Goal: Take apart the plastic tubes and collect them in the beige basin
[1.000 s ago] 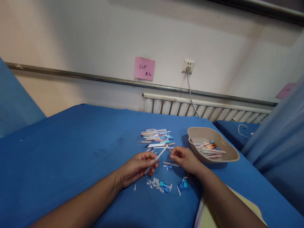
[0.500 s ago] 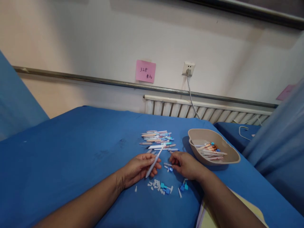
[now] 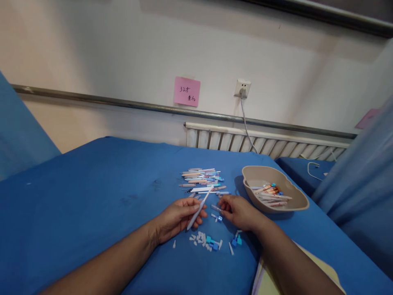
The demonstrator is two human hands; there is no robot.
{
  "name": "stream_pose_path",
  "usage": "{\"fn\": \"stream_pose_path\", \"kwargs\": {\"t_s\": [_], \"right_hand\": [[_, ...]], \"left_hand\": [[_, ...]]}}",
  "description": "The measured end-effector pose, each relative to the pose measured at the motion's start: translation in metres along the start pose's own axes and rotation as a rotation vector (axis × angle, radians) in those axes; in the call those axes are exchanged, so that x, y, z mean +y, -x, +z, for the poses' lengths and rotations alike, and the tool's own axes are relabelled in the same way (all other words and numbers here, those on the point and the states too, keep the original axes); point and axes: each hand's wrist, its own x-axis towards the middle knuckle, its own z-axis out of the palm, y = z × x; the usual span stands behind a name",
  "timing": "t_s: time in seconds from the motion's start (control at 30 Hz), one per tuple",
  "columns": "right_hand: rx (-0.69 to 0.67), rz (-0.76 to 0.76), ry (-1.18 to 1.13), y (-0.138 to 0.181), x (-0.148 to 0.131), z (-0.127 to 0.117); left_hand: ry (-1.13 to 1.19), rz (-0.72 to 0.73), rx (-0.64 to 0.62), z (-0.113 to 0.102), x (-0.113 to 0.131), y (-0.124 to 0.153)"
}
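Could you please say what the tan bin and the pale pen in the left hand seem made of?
The tan bin looks like matte plastic: thin, curved walls, little glare. The pale pen in the left hand: probably smooth plastic, its barrel evenly coloured.

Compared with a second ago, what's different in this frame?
The right hand has come down slightly toward the wearer and seems to have taken hold of the clear tube, now tilted. In the left hand, the pen stands a little steeper. The pen pile, white tips and tan basin stayed put.
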Motion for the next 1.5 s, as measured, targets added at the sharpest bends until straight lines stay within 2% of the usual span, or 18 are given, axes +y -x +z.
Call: {"fn": "stream_pose_path", "kwargs": {"t_s": [0.17,0.4,0.57,0.77,1.0,1.27,1.5], "right_hand": [[-0.018,0.023,-0.034,0.001,-0.003,-0.003],[0.288,0.181,0.049,-0.004,0.004,-0.008],[0.368,0.220,0.098,-0.007,0.013,-0.006],[0.368,0.266,0.160,-0.011,0.019,-0.003],[0.261,0.238,0.129,-0.014,0.019,0.002],[0.193,0.208,0.150,-0.013,0.007,0.004],[0.131,0.104,0.204,-0.008,-0.005,0.004]], "left_hand": [[0.026,-0.005,0.006,0.001,0.001,0.000],[0.078,-0.019,0.009,-0.004,0.002,-0.001],[0.136,-0.016,0.018,-0.004,0.004,-0.001],[0.156,-0.017,0.032,-0.005,0.005,-0.002],[0.142,-0.010,0.026,-0.004,0.003,-0.002],[0.116,-0.012,0.017,-0.003,0.004,-0.002],[0.101,-0.008,0.026,-0.003,0.003,0.000]]}}
